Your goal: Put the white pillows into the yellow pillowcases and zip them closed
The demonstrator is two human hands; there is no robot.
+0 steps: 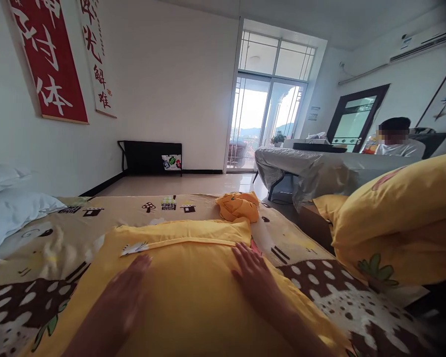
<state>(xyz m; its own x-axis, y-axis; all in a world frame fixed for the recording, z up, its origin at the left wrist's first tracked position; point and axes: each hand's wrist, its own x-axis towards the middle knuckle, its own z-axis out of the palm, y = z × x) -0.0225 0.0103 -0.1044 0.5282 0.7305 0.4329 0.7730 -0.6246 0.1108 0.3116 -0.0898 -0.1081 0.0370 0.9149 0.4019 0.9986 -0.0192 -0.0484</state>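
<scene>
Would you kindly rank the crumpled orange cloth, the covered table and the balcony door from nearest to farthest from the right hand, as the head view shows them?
1. Crumpled orange cloth: on the bed, just ahead of the right hand, which lies flat on the yellow pillow.
2. Covered table: off the bed, ahead and to the right.
3. Balcony door: at the far end of the room.

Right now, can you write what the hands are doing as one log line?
left hand: flat on yellow fabric pillow | right hand: flat on same pillow | nearby: crumpled orange cloth | under: patterned bed sheet
</scene>
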